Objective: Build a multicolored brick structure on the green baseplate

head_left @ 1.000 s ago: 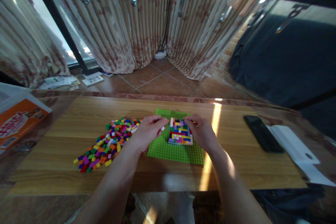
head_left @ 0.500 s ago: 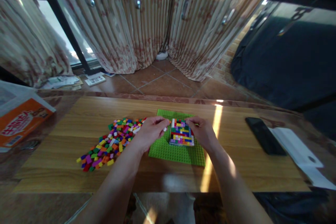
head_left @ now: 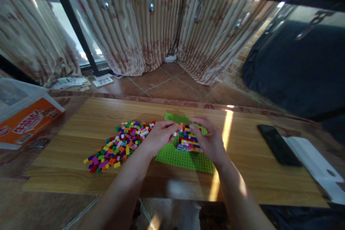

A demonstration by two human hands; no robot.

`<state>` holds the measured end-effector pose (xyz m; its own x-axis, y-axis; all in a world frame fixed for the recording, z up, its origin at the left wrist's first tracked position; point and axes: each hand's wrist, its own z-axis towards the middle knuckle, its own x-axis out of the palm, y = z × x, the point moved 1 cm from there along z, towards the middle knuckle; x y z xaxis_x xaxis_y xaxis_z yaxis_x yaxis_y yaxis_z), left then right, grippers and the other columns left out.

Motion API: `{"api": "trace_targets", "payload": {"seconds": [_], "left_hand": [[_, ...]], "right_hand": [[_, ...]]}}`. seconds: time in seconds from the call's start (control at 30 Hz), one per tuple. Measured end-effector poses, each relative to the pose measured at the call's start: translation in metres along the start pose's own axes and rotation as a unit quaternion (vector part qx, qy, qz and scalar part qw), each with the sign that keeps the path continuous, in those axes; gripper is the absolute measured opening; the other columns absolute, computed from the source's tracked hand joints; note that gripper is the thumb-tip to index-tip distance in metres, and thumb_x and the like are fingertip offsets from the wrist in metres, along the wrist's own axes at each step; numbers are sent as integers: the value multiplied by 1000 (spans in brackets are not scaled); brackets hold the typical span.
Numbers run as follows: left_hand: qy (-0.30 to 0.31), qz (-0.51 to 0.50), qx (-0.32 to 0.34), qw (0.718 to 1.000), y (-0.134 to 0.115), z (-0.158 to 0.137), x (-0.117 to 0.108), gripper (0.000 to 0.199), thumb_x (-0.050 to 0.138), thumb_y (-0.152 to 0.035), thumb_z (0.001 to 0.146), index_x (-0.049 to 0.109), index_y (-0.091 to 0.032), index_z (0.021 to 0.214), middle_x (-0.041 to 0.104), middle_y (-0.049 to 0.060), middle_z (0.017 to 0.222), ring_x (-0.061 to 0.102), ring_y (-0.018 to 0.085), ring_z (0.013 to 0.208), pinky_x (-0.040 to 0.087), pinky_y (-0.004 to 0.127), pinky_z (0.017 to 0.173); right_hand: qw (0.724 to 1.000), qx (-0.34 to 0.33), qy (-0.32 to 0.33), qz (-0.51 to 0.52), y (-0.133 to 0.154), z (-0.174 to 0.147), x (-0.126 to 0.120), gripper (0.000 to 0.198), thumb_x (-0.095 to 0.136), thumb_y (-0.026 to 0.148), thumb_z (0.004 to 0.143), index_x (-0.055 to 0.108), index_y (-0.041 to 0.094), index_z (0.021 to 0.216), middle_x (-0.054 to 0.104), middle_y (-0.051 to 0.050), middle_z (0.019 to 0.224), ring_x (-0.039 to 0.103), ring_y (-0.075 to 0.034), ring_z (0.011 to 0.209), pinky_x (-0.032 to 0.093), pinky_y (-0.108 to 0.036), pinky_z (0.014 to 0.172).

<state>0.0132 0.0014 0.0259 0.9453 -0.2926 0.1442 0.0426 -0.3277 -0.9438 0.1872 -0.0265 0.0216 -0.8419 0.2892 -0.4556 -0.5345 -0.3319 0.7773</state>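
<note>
A multicoloured block of toy building bricks (head_left: 188, 142) sits on the green studded baseplate (head_left: 178, 159). My left hand (head_left: 161, 133) is at the block's left edge, closed in a pinch. A small white brick (head_left: 175, 134) shows under its fingers and a bit of orange at the fingertips. On the other side, my right hand (head_left: 210, 140) hovers over the block's right part, thumb and fingers apart with nothing visible between them. It hides that edge of the block.
Left of the baseplate spreads a heap of loose coloured bricks (head_left: 118, 147) on the wooden table (head_left: 67, 151). A black phone (head_left: 279, 145) and a white paper piece (head_left: 314, 160) lie at the right. Beyond the table's left end stands an orange-labelled plastic box (head_left: 32, 120).
My right hand has opened, its fingers lifting and spreading from the block's upper right corner. My left hand keeps its pinch at the left edge. The whole view has shifted slightly.
</note>
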Motion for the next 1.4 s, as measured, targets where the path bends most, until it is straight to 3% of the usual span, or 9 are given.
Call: {"api": "trace_targets", "payload": {"seconds": [0.1,0.23,0.53,0.7,0.87,1.1,1.4], "left_hand": [[20,-37,0,999,0,-1,2,27,66,-37,73,59,-13,63,47,-4,54,36,4,47,24,19,45],[51,-112,-19,992,-2,-3,5,28,73,-37,68,61,-12,64,47,-4,54,36,3,46,22,18,44],[38,-304,-77,949,2,-3,20,26,82,-26,59,64,-10,68,54,-2,61,39,1,47,22,14,43],[8,-274,-55,960,1,-1,15,23,78,-26,63,69,-8,74,54,-1,64,41,1,47,22,13,42],[-44,-229,-29,972,-2,2,5,19,74,-24,67,70,-8,73,53,-2,61,40,0,44,20,14,40],[-47,-191,-20,980,-2,1,5,18,74,-26,69,70,-9,72,51,-3,58,37,1,43,21,16,41],[-44,-159,-10,986,-1,2,6,20,72,-29,69,69,-10,72,53,-2,59,37,1,43,22,16,42]], "right_hand": [[999,-19,29,6,12,-3,10,17,63,30,87,72,27,101,68,-5,107,64,-19,102,51,-38,93],[999,-31,20,-14,16,-5,15,12,62,28,89,73,26,94,69,-4,102,64,-18,98,52,-37,89],[977,-127,-97,-142,22,-8,15,11,59,22,92,69,22,94,68,-5,93,62,-19,91,52,-37,82],[980,-95,-105,-139,10,-3,4,14,56,24,93,69,21,96,68,-6,96,63,-19,91,53,-38,82],[985,-57,-60,-154,-4,2,-15,19,53,26,93,70,18,92,69,-8,93,64,-20,89,53,-38,80],[985,-27,31,-166,-12,-1,-27,19,55,31,92,70,21,86,69,-7,91,64,-20,87,51,-38,79],[985,-16,63,-162,-12,-3,-24,16,58,30,89,71,22,84,69,-4,84,64,-19,81,50,-35,74]]}}
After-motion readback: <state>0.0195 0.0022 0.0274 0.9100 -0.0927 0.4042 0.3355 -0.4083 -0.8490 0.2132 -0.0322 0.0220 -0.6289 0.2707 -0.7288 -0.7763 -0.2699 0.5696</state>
